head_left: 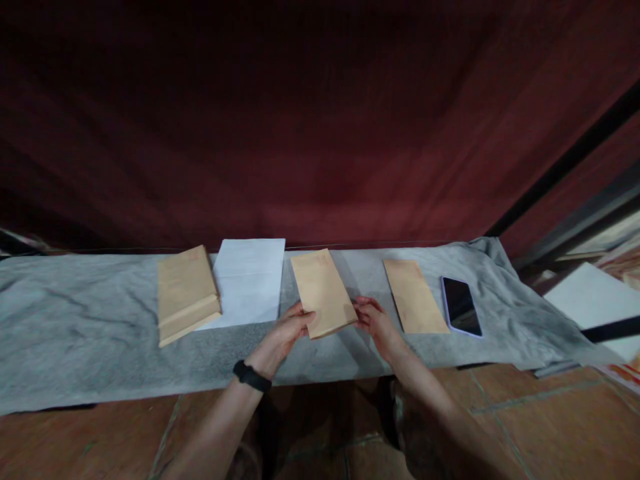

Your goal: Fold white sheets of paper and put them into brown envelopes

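Note:
A tan envelope [323,290] is held over the grey cloth [90,333] by its near end. My left hand [289,331], with a black band on its wrist, pinches the near left corner. My right hand [375,320] grips the near right corner. Both hands have their fingers closed on the envelope. A second tan envelope [414,295] lies flat just to the right of my right hand.
A stack of tan envelopes [186,293] sits at the left, with white paper sheets [250,280] beside it. A dark phone [461,305] lies right of the second envelope. A dark red curtain [320,120] hangs behind. More white paper [595,300] is at the far right.

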{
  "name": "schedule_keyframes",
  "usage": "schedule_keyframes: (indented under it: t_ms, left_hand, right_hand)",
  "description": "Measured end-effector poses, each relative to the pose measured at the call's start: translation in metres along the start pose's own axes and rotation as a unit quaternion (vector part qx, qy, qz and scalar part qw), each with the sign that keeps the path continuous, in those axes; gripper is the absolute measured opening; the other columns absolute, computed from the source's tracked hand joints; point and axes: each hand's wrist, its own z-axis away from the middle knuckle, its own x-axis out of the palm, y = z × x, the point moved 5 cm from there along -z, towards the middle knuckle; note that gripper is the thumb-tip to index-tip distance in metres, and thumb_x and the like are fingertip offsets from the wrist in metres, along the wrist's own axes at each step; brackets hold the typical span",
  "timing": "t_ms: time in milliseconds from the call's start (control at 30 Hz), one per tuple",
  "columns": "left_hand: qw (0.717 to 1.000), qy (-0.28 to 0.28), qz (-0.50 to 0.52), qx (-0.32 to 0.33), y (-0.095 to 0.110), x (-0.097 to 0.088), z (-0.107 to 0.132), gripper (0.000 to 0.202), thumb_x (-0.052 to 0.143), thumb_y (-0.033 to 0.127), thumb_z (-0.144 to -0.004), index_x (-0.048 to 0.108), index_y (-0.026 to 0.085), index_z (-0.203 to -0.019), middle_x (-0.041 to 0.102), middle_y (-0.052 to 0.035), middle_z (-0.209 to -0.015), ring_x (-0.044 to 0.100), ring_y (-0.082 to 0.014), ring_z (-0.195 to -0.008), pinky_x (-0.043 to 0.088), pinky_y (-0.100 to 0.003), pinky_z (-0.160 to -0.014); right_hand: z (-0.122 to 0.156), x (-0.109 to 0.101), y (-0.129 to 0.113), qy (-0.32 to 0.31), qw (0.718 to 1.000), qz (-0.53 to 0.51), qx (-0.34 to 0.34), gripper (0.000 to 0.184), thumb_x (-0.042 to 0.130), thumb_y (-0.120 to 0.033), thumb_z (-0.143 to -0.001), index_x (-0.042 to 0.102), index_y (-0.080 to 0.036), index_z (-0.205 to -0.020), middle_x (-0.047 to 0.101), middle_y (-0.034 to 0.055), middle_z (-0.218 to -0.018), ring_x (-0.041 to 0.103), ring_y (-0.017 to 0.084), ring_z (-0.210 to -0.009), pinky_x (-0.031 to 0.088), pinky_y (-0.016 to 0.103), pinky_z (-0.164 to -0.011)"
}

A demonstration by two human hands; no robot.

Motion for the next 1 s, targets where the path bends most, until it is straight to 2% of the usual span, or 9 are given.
schedule_keyframes:
  t_ms: [100, 167, 300, 400, 500, 633, 700, 800, 1000]
  left_hand:
    - [0.998, -0.005, -0.059, -0.010, 0.003, -0.010, 0.004, 0.044, 0.080, 0.025, -0.061, 0.070, 0.020, -0.103, 0.076, -0.0065, -0.096, 0.072, -0.0236, -0.087, 0.054, -0.028, -0.067]
    - [0.994, -0.018, -0.101, -0.026, 0.001, -0.014, 0.005, 0.045, 0.077, 0.027, -0.061, 0.067, 0.020, -0.105, 0.075, -0.0046, -0.094, 0.071, -0.0225, -0.086, 0.053, -0.028, -0.067]
    - [0.978, 0.024, -0.205, -0.013, -0.002, -0.024, 0.002, 0.039, 0.073, 0.027, -0.065, 0.059, 0.019, -0.100, 0.068, 0.0018, -0.077, 0.066, -0.0171, -0.070, 0.046, -0.022, -0.056]
    - [0.957, 0.056, -0.284, 0.007, 0.000, -0.026, 0.000, 0.035, 0.072, 0.026, -0.071, 0.055, 0.020, -0.101, 0.064, 0.0040, -0.070, 0.064, -0.0165, -0.064, 0.046, -0.022, -0.055]
    - [0.887, 0.117, -0.446, 0.035, 0.011, -0.026, 0.005, 0.030, 0.068, 0.025, -0.079, 0.056, 0.021, -0.106, 0.067, 0.0007, -0.075, 0.069, -0.0204, -0.073, 0.050, -0.027, -0.065]
    - [0.755, 0.189, -0.611, 0.143, 0.034, -0.013, 0.009, 0.021, 0.054, 0.027, -0.094, 0.058, 0.019, -0.113, 0.072, -0.0075, -0.091, 0.071, -0.0248, -0.091, 0.053, -0.035, -0.082]
    - [0.721, 0.153, -0.627, 0.251, 0.038, 0.003, 0.004, 0.025, 0.045, 0.024, -0.098, 0.059, 0.018, -0.118, 0.071, -0.0114, -0.110, 0.068, -0.0246, -0.108, 0.052, -0.038, -0.095]
    - [0.669, 0.078, -0.639, 0.373, 0.030, 0.024, -0.007, 0.038, 0.041, 0.027, -0.101, 0.053, 0.017, -0.136, 0.054, -0.0124, -0.147, 0.046, -0.0240, -0.140, 0.036, -0.042, -0.117]
    - [0.625, 0.031, -0.707, 0.329, -0.002, 0.028, -0.032, 0.057, 0.027, 0.046, -0.106, 0.036, 0.017, -0.154, 0.035, -0.0096, -0.162, 0.028, -0.0239, -0.151, 0.024, -0.045, -0.124]
  right_hand:
    - [-0.007, -0.004, -0.006, 0.016, 0.985, 0.141, -0.094, 0.029, 0.063, -0.040, -0.075, 0.065, -0.024, -0.099, 0.074, 0.0044, -0.095, 0.069, 0.023, -0.089, 0.057, 0.037, -0.080]
    - [-0.006, 0.004, -0.008, -0.011, 0.949, 0.260, -0.180, 0.029, 0.055, -0.038, -0.085, 0.067, -0.024, -0.107, 0.074, 0.0062, -0.107, 0.069, 0.023, -0.099, 0.055, 0.040, -0.091]
    - [0.004, 0.031, 0.000, -0.116, 0.818, 0.473, -0.305, 0.044, 0.042, -0.032, -0.098, 0.055, -0.025, -0.140, 0.057, 0.0053, -0.147, 0.052, 0.021, -0.136, 0.042, 0.045, -0.115]
    - [0.009, 0.041, 0.012, -0.160, 0.714, 0.591, -0.339, 0.050, 0.040, -0.032, -0.102, 0.044, -0.021, -0.151, 0.043, 0.0063, -0.158, 0.039, 0.022, -0.146, 0.033, 0.047, -0.122]
    - [0.007, 0.045, 0.020, -0.167, 0.654, 0.651, -0.348, 0.054, 0.039, -0.035, -0.103, 0.038, -0.018, -0.154, 0.036, 0.0088, -0.161, 0.035, 0.023, -0.148, 0.029, 0.047, -0.124]
    - [0.007, 0.046, 0.021, -0.164, 0.628, 0.673, -0.354, 0.056, 0.035, -0.038, -0.105, 0.031, -0.018, -0.157, 0.031, 0.0080, -0.163, 0.033, 0.022, -0.149, 0.026, 0.046, -0.125]
    - [0.009, 0.047, 0.021, -0.172, 0.624, 0.676, -0.353, 0.057, 0.034, -0.039, -0.105, 0.029, -0.018, -0.158, 0.029, 0.0075, -0.163, 0.032, 0.022, -0.150, 0.025, 0.046, -0.125]
    - [0.013, 0.047, 0.021, -0.201, 0.623, 0.677, -0.337, 0.056, 0.035, -0.039, -0.105, 0.031, -0.017, -0.157, 0.031, 0.0085, -0.162, 0.032, 0.022, -0.150, 0.023, 0.046, -0.126]
    - [0.015, 0.042, 0.017, -0.331, 0.645, 0.638, -0.260, 0.056, 0.046, -0.036, -0.101, 0.038, -0.019, -0.154, 0.034, 0.0079, -0.161, 0.028, 0.019, -0.151, 0.019, 0.044, -0.127]
